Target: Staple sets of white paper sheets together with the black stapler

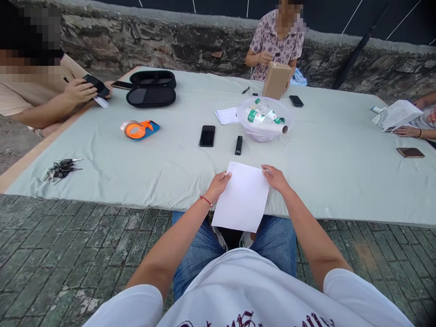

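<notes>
1. Beyond my hands, on the table (170, 168), sits a see-through plastic basin (260, 136). Clear bottles (255, 115) with green-and-white labels lie in it, tilted and overlapping, and a white roll (270, 129) lies along its near side, the open end pointing right.
2. Farther off to the left, a black case (151, 96) stands open, its lid raised at the back; the inside is too dark for me to tell what it holds.
3. Across the table, a person in a patterned shirt (260, 43) has a brown cardboard box (275, 81) standing upright and tilted; its contents are hidden from me.
4. My left hand (217, 185) is clamped on the upper left edge of a blank white sheet of paper (242, 200), thumb on top, the other fingers mostly hidden beneath.
5. My right hand (275, 178) pinches the same sheet at its upper right corner, thumb and fingers together with the paper between them.
6. The sheet lies between my hands, its top over the table's near edge and its lower part out over my lap. I cannot tell whether it touches the tablecloth.
7. Just past the sheet lies a small black device (239, 145), with a black phone (207, 136) to its left; my fingers are apart from both.
</notes>
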